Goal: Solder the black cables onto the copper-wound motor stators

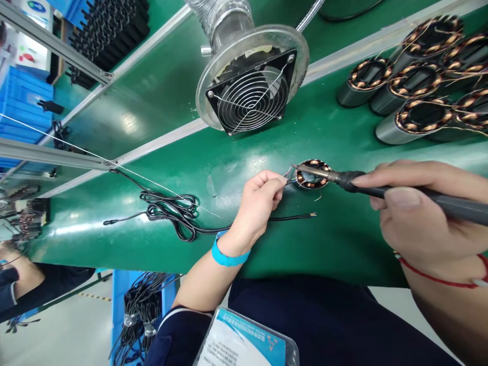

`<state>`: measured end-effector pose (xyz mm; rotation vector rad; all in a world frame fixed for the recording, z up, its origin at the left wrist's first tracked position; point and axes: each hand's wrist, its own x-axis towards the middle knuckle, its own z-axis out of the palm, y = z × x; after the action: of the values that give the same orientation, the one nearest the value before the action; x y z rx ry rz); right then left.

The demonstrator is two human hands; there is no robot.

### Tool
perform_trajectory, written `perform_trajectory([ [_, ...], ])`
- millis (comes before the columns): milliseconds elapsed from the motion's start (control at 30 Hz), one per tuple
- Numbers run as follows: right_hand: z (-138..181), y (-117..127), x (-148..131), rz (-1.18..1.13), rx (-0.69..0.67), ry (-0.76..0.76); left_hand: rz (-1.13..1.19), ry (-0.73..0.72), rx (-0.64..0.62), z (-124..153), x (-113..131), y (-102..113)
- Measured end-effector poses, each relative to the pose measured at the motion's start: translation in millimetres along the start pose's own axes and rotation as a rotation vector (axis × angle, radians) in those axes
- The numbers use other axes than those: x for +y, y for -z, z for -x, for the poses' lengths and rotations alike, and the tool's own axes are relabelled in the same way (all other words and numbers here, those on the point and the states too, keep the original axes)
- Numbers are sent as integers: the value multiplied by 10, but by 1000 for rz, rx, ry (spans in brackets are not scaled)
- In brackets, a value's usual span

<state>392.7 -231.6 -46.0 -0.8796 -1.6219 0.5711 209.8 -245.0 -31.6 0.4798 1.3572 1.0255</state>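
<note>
A small motor stator (312,174) with copper windings stands on the green bench (331,229). My right hand (415,213) is closed around a soldering iron (381,191) whose tip rests at the stator's left edge. My left hand (259,201) is pinched shut on a thin wire (288,178) held at that same spot. A black cable (290,218) lies under my left hand, its stripped end pointing right, and a blue band sits on my left wrist.
A fume-extraction fan (251,96) on a hose stands behind the stator. Several finished stators (419,86) lie at the back right. Coiled black cable (171,213) lies to the left. Another person's arm (23,279) shows at far left. Blue crates (23,101) stand beyond.
</note>
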Motion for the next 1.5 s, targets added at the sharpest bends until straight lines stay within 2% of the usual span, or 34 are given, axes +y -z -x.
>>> perform_trajectory([
  [167, 11, -12, 19, -36, -30, 14, -5, -1, 0, -3, -6, -1],
  [400, -30, -25, 52, 1, 57, 41, -3, -5, -2, -7, -11, 9],
  [533, -93, -44, -36, 150, -100, 45, -6, -16, -3, 1, -10, 16],
  [700, -91, -100, -97, 131, -255, -111, -7, -35, 15, 26, 7, -8],
  [800, -79, -157, -61, 177, -290, -189, 10, -82, 8, 44, 5, -15],
  [933, -66, -251, -18, 224, -308, -212, -61, -160, -35, 75, -7, 23],
  [1067, -54, -313, -6, 174, -251, -219, -215, -215, -62, 104, 7, 73],
  [1233, -65, -324, 5, 104, -219, -189, -265, -366, -64, 88, 106, 77],
  [1300, -67, -323, 9, 78, -218, -184, -281, -342, -82, 66, 164, 80],
  [1500, -40, -340, 34, -34, -245, -205, -307, -110, -209, 12, 279, 131],
])
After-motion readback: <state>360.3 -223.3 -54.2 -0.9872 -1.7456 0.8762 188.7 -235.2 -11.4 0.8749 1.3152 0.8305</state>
